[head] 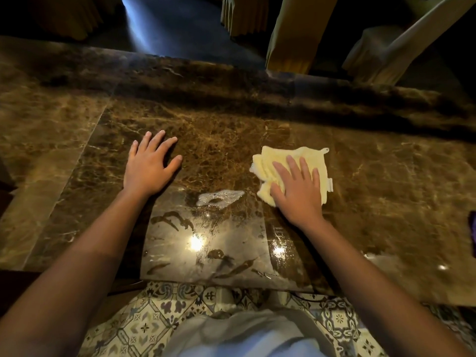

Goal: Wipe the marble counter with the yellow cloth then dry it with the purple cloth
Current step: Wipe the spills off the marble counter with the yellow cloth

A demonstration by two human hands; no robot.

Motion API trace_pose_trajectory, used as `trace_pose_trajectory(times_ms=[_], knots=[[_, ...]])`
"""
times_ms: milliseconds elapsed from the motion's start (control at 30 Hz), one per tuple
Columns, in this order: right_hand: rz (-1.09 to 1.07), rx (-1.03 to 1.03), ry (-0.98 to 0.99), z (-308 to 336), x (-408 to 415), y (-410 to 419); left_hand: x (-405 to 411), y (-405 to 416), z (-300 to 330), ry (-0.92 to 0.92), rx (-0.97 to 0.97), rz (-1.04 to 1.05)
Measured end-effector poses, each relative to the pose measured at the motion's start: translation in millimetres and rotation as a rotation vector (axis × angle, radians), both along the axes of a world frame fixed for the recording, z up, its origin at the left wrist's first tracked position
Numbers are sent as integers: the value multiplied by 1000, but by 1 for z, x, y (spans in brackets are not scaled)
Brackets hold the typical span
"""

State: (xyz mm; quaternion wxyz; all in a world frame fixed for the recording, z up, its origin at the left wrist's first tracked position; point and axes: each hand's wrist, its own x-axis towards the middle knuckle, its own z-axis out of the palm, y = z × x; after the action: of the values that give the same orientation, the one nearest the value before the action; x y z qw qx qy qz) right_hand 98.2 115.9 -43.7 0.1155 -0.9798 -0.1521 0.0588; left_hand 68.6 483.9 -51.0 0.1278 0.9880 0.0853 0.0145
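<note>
The brown marble counter (221,130) fills the middle of the view. My right hand (298,189) presses flat on the crumpled yellow cloth (306,157), fingers spread over it. My left hand (148,164) rests flat on the bare marble, fingers apart, holding nothing. Between the hands lies a small patch of white foam (220,197). Nearer me the marble is wet and streaked (206,243), with bright light reflections. A sliver of the purple cloth (472,233) shows at the right edge of the frame, on the counter.
A raised marble ledge (231,81) runs along the far side of the counter. Beyond it stand draped chairs or tables (293,34) in the dark. Patterned floor tiles (144,323) lie below the counter's near edge (226,280).
</note>
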Motion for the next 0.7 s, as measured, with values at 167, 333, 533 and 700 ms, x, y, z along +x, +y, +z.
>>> trace_pose_trajectory(times_ms=[167, 333, 533, 700], knots=[[49, -5, -11, -7, -91, -26, 0, 0, -1, -21, -11, 9], [9, -31, -62, -15, -120, -40, 1, -1, -2, -45, -5, 19], [-57, -83, -27, -8, -53, -15, 2, 0, -5, -67, 0, 22], [-97, -75, -5, -3, 38, 15, 2, 0, -5, -66, 1, 30]])
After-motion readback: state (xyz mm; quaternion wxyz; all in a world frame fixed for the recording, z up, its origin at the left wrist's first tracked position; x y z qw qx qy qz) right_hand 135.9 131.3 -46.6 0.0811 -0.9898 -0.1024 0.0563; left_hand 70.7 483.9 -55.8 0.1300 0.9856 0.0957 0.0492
